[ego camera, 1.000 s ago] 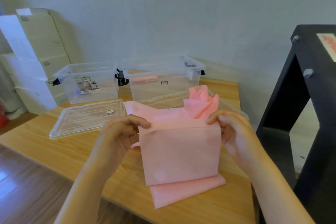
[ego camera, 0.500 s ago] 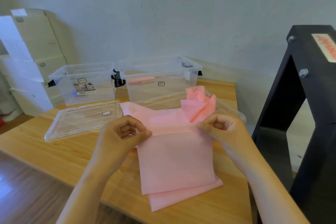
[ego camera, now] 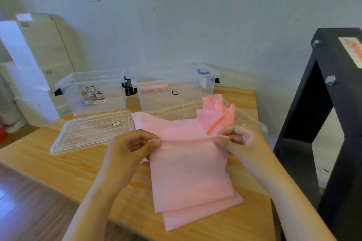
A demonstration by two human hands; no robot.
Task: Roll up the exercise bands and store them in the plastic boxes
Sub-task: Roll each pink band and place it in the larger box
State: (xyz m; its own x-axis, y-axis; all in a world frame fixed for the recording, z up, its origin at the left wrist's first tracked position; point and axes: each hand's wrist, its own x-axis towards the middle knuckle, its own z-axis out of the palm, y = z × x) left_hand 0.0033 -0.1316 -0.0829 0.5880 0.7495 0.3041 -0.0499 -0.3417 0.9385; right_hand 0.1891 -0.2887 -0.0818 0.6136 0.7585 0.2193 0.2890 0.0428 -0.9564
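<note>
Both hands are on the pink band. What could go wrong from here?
1. The left hand and right hand pinch only the top fold of the pink band; the layer beneath sticks out askew, so the roll may come out crooked.
2. The band's far end lies bunched by the right box and may roll in creased.
3. Its near corner lies close to the edge of the table and could slide off.

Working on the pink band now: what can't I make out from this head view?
All head view:
- far end of the pink band: bunched behind the right hand, length unclear
- second lid: mostly hidden by band and hand
- left box label: print too small
- pink roll in right box: blurred through the wall
</note>
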